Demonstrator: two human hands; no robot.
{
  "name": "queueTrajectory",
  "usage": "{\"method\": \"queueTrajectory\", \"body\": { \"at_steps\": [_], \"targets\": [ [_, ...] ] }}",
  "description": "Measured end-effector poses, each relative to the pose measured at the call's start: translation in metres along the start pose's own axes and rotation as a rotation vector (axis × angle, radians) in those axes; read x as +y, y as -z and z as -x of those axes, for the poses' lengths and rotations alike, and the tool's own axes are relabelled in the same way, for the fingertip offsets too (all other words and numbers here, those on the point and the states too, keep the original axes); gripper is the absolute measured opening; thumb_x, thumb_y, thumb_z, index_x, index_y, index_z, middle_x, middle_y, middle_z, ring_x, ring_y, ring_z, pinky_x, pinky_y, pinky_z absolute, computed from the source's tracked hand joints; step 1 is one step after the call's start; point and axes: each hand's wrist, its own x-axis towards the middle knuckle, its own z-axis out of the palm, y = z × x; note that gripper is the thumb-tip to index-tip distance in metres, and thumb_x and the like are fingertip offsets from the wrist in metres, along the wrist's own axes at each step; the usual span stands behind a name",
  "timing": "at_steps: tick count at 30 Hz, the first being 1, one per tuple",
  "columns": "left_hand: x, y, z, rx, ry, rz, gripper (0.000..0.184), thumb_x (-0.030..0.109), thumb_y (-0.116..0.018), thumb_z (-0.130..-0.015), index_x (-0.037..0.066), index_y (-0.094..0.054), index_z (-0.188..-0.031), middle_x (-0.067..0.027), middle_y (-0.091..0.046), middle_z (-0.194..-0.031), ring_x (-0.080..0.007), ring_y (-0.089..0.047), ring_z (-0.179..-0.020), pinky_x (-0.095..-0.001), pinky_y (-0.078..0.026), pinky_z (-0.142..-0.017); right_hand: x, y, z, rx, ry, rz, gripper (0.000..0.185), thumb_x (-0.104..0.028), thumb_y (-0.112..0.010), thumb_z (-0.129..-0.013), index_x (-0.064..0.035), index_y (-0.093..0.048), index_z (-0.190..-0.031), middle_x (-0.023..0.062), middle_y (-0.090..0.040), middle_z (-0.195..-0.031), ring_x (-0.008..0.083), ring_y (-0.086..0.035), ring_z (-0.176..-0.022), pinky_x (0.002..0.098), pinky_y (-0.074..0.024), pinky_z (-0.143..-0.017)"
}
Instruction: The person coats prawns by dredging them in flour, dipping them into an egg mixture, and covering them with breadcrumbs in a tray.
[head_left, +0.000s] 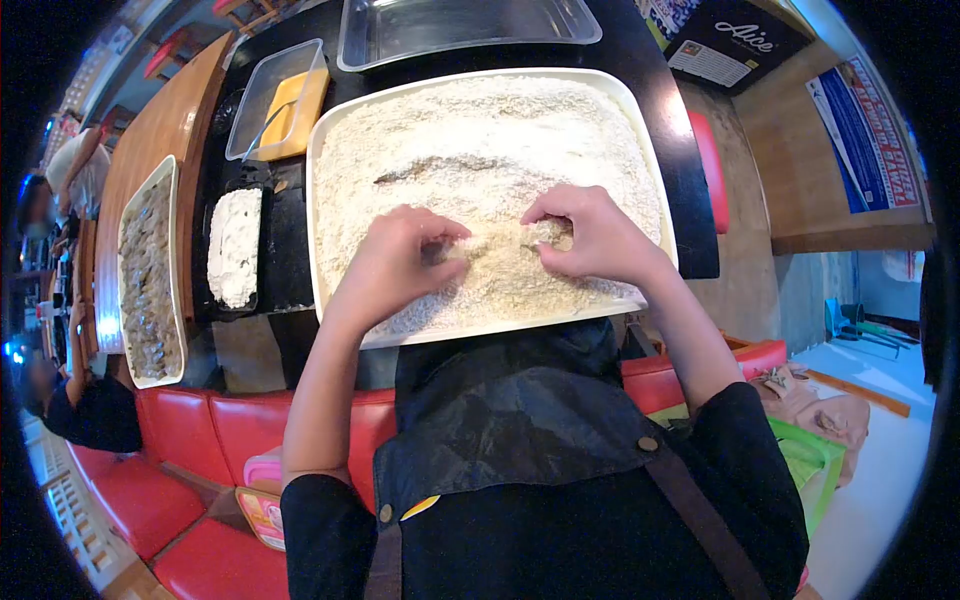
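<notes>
A large white tray (655,190) full of pale breadcrumbs (500,130) lies in front of me, with a dark groove across the crumbs. Both hands are low in its near half, facing each other with curled fingers. Between the thumb and fingers of my right hand (595,237) is a crumb-coated piece (552,233), partly hidden. My left hand (405,255) is closed in a loose pinch at the crumbs; what sits between its fingertips cannot be made out.
Left of the tray are a clear container of yellow-orange batter (297,100) with a utensil, a black tray of white powder (236,248), and a long white tray of greyish pieces (150,270). An empty clear bin (470,30) stands behind. Red seats (250,430) line the near side; people are far left.
</notes>
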Motion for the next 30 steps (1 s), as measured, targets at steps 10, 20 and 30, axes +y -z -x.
{"method": "queueTrajectory", "body": {
  "at_steps": [10, 20, 30],
  "targets": [
    [-0.013, -0.015, 0.013, 0.094, 0.149, 0.101, 0.027, 0.019, -0.082, -0.074, 0.008, -0.077, -0.098, -0.0077, -0.069, -0.086, -0.0235, -0.062, -0.087, -0.0348, -0.050, -0.083, 0.022, -0.011, 0.006, 0.134, 0.118, 0.003, 0.031, -0.010, -0.080, -0.072, -0.0016, -0.072, -0.100, 0.0127, -0.067, -0.088, 0.0279, -0.062, -0.087, 0.0361, -0.0501, -0.078],
    [0.004, -0.039, -0.010, 0.156, 0.063, 0.187, 0.020, 0.012, -0.079, -0.073, 0.009, -0.076, -0.093, -0.0084, -0.067, -0.081, -0.0260, -0.061, -0.080, -0.0358, -0.050, -0.074, 0.007, -0.024, -0.009, 0.022, 0.121, -0.034, 0.026, -0.006, -0.076, -0.076, -0.0036, -0.073, -0.102, 0.0117, -0.067, -0.091, 0.0267, -0.063, -0.086, 0.0369, -0.0507, -0.073],
    [0.010, -0.019, 0.004, 0.094, 0.053, 0.158, 0.040, 0.011, -0.080, -0.074, 0.011, -0.071, -0.113, -0.0079, -0.068, -0.088, -0.0225, -0.064, -0.086, -0.0305, -0.052, -0.078, 0.007, -0.005, 0.000, 0.067, 0.144, -0.034, 0.033, -0.012, -0.074, -0.076, -0.0036, -0.068, -0.108, 0.0156, -0.068, -0.096, 0.0309, -0.065, -0.098, 0.0370, -0.0516, -0.090]
  ]
}}
